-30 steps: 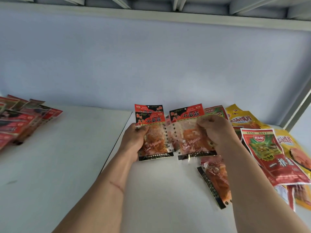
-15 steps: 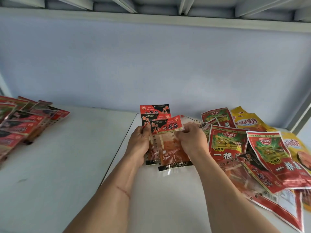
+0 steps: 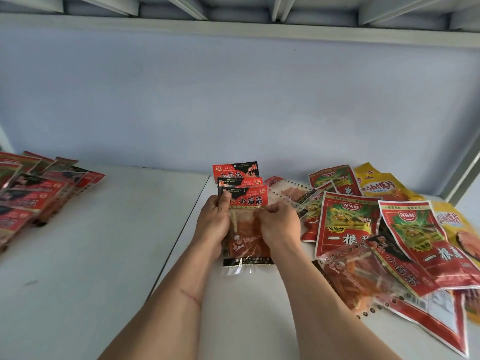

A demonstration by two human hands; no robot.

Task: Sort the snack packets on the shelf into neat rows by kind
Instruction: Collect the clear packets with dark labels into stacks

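Currently a fanned stack of gluten packets is gripped by the left hand and pinched by the right hand mid-shelf; edges should be squared before being laid down

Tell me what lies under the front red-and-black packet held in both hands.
Under the front red-and-black clear-window packet, two more matching packets' headers peek out above, fanned. The left hand and right hand pinch the stack; the lower packets' bodies are covered.
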